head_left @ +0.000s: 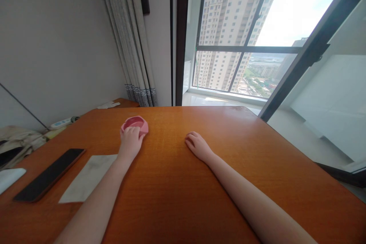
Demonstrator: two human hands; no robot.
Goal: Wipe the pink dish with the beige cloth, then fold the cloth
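My left hand point(131, 142) is closed on the near rim of a pink faceted bowl point(144, 126), with the fingers over its edge and the thumb at its right side. The bowl sits at the far left part of the brown wooden table point(168, 190); its near wall is partly hidden by the hand. To the right, my right hand point(198, 145) rests on the tabletop, apart from the bowl. Its fingers are loosely curled together, and nothing shows in them.
A grey-white sheet point(88, 179) lies beside my left forearm. Left of it is a dark flat slab point(51, 175). A power strip point(61, 123) and cloth point(23, 143) lie at the left edge. Beyond the table are a curtain point(128, 38) and a window point(243, 48).
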